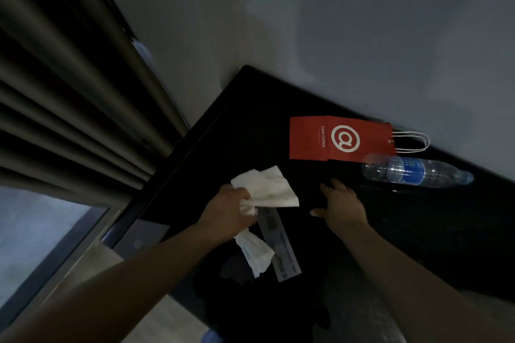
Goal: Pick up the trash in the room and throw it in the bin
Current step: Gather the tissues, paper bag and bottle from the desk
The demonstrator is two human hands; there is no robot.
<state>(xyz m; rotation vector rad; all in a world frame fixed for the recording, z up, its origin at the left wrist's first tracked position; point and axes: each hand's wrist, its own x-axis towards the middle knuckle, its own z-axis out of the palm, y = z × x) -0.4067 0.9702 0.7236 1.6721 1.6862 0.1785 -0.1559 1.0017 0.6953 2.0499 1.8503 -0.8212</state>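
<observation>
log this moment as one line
left hand grips tissue | right hand open, holds nothing | red bag and bottle lie on table, untouched

This is a private indoor room, most likely a bedroom or a hotel room (which of the two cannot be told), and it is dimly lit. A heavy pleated curtain hangs beside a dark-framed window. A plain pale wall meets the curtain in a corner, and a glossy black desk is pushed into that corner against the wall. The desk carries the litter of everyday living: a red paper bag with string handles, printed "Cotti Coffee", and a clear plastic bottle lying on its side. A crumpled tissue is held just above the desk's near edge.
</observation>
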